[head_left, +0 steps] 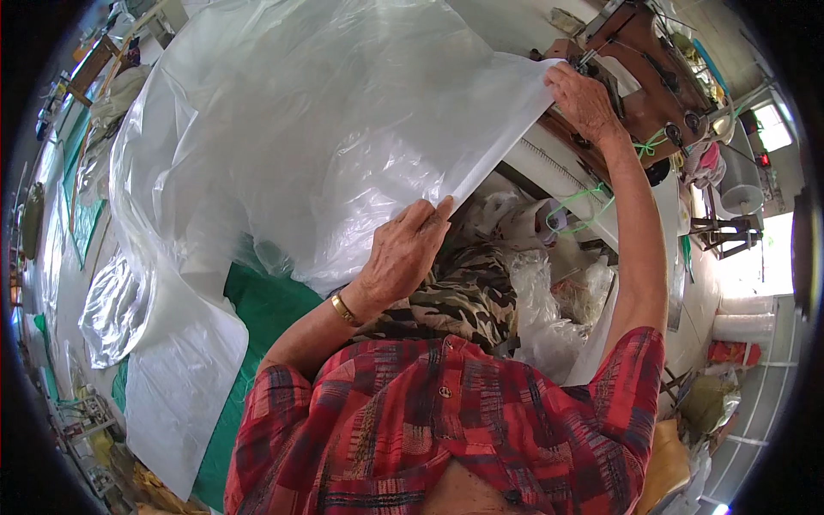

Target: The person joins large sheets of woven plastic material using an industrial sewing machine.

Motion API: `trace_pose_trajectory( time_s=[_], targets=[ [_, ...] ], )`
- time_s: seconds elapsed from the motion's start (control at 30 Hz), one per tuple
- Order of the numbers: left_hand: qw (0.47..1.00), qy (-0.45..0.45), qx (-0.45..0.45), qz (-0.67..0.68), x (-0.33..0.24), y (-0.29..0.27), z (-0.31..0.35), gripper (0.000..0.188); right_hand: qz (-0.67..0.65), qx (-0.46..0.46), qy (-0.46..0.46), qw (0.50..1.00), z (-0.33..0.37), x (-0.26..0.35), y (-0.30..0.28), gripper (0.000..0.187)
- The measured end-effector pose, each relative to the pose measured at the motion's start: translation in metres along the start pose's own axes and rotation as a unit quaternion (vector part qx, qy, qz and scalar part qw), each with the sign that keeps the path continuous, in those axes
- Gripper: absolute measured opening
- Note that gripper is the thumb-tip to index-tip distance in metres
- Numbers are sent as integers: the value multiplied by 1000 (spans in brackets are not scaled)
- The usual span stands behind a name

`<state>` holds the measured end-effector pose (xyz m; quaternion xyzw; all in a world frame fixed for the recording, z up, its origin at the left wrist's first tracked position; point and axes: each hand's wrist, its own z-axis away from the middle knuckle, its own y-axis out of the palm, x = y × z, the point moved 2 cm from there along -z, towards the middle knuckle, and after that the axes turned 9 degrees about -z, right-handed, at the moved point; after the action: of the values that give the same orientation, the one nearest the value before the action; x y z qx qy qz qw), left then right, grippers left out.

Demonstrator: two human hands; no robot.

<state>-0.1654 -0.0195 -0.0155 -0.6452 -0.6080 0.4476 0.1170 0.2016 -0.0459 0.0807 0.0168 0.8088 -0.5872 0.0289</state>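
Note:
A large translucent white plastic sheet (318,129) spreads over the upper left and middle, wrinkled and shiny. Its near edge looks folded into a narrow band running up to the right. My left hand (402,251) pinches that edge near the middle, thumb and fingers closed on it. Farther along, my right hand (585,103) grips the sheet's corner, beside the working end of a brown sewing machine (648,86). The needle area is partly hidden by my right hand, so I cannot tell whether the sheet lies under it.
A green sheet (262,313) hangs beneath the plastic at my left. Below the machine runs a pale ruled strip (549,163) with green string (584,209) looped near it. Crumpled clear plastic (541,313) lies right of my lap. A grey bucket-like container (740,176) stands far right.

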Motion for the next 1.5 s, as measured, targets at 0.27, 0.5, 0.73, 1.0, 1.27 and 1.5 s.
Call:
trace_pose_trajectory(
  time_s=[0.27, 0.5, 0.73, 1.0, 1.27, 1.5],
  targets=[
    [986, 138, 90, 5, -26, 25, 0, 45, -39, -70, 75, 994, 6, 3, 4, 20],
    [980, 156, 115, 44, -20, 44, 1, 41, 12, -219, 178, 959, 33, 27, 26, 26],
    [988, 111, 94, 60, -9, 50, 2, 34, 63, -269, 153, 949, 53, 56, 44, 43],
    [991, 87, 67, 81, 5, 64, 5, 32, 117, -182, 127, 968, 49, 55, 46, 56],
    [987, 66, 102, 101, 17, 80, 6, 31, 70, -87, 97, 989, 32, 42, 21, 68],
    [982, 86, 74, 149, 20, 81, 8, 31, 163, -312, 29, 936, -3, 36, -42, 76]
  ],
)
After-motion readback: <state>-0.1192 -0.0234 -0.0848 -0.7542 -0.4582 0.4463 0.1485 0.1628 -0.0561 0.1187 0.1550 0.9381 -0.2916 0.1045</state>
